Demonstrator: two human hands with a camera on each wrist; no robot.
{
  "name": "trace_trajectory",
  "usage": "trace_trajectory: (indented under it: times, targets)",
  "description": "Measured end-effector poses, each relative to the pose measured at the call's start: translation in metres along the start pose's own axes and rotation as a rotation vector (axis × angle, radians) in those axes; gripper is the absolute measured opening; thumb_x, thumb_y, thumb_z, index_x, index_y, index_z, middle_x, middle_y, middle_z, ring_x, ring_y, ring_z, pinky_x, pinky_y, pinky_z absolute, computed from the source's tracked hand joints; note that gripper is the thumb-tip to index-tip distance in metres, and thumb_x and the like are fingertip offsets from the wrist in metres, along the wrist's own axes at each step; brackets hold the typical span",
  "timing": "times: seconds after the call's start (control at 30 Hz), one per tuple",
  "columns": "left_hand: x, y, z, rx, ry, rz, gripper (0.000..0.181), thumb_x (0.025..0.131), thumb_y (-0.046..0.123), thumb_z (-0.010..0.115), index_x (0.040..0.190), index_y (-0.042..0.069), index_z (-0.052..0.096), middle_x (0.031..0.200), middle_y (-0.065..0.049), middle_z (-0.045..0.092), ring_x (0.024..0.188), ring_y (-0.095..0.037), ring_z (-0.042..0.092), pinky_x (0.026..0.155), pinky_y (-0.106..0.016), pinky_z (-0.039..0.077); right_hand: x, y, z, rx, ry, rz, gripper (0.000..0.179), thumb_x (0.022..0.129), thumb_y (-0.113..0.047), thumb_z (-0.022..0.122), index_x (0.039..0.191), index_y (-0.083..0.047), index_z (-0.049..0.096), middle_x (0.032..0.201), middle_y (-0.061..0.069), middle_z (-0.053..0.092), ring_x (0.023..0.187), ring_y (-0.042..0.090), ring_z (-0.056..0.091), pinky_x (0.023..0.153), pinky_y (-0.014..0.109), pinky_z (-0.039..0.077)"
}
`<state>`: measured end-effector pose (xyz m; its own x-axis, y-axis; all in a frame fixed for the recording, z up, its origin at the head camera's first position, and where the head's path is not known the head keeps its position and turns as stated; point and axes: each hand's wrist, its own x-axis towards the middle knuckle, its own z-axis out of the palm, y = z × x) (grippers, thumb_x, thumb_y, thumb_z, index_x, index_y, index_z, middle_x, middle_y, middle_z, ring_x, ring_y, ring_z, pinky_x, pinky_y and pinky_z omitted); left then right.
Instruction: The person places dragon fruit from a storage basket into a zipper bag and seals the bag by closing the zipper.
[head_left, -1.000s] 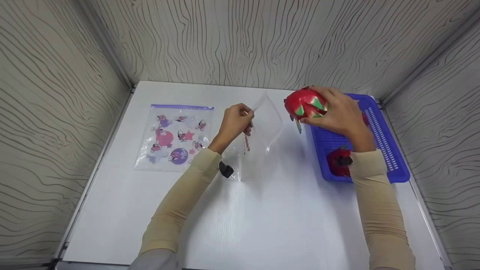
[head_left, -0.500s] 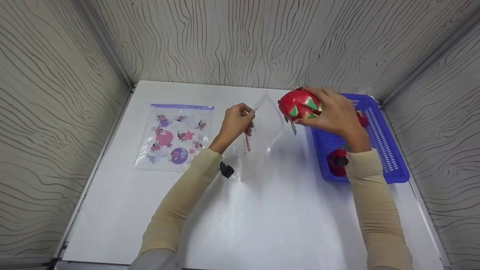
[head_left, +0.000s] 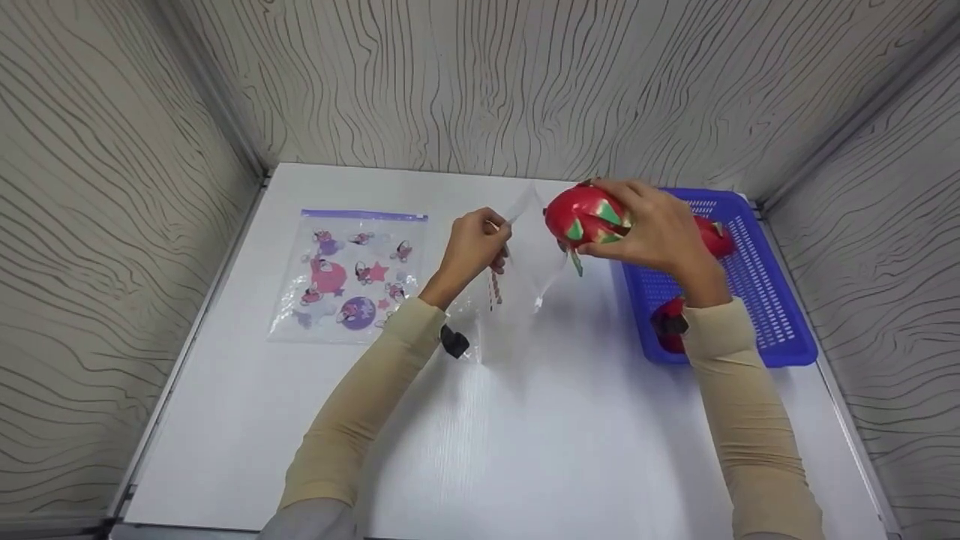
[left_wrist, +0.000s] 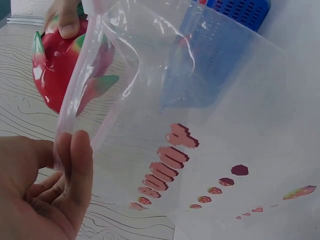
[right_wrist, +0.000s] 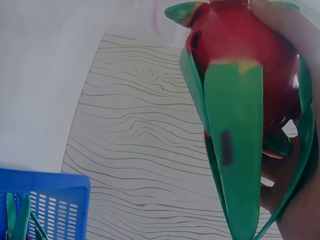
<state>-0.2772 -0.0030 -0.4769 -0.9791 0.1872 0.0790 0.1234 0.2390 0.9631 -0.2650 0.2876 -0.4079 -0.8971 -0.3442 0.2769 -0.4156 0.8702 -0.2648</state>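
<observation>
Dragon fruit [head_left: 585,214] is up in the air, gripped in the right hand [head_left: 656,232], fingers over the top, thumb along the near side. Body pokes out left past the fingertips, toward the open mouth of a clear bag [left_wrist: 215,150]; from the left wrist, part of it shows through the film. Touching the bag or not, can't tell. Left hand [head_left: 476,244] pinches the bag's pink zip edge [left_wrist: 76,82].

Handling, my guess: glossy, probably a light model, firm, somewhat slick. Best held round the fat red body; green scales [right_wrist: 234,110] look thin and bendy, could snag on film. Bag looks limp, nearly weightless; the zip edge is the stiffest hold.

Blue basket [head_left: 784,300] sits right, another red fruit [head_left: 716,236] inside. Printed bag [head_left: 330,277] lies flat, left.
</observation>
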Motion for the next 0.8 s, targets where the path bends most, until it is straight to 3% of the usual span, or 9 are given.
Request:
trace_trajectory:
  times: [0.37, 0.8]
  targets:
    - [0.0, 0.003, 0.001, -0.016, -0.006, -0.009, 0.018, 0.105, 0.011, 0.062, 0.111, -0.004, 0.068, 0.07, -0.005, 0.068, 0.05, -0.01, 0.062, 0.054, -0.03, 0.062, 0.003, -0.008, 0.007, -0.015, -0.02, -0.024, 0.094, 0.074, -0.069, 0.086, 0.155, -0.032, 0.054, 0.137, 0.015, 0.067, 0.118, 0.04, 0.066, 0.097, 0.063, 0.059]
    - [-0.003, 0.007, 0.006, 0.017, -0.013, 0.029, 0.016, 0.105, 0.012, 0.063, 0.11, -0.003, 0.069, 0.069, -0.005, 0.067, 0.048, -0.009, 0.061, 0.051, -0.028, 0.06, 0.006, -0.014, 0.013, -0.076, -0.114, -0.003, 0.1, 0.07, -0.079, 0.082, 0.155, -0.034, 0.055, 0.134, 0.015, 0.069, 0.111, 0.039, 0.067, 0.094, 0.06, 0.059]
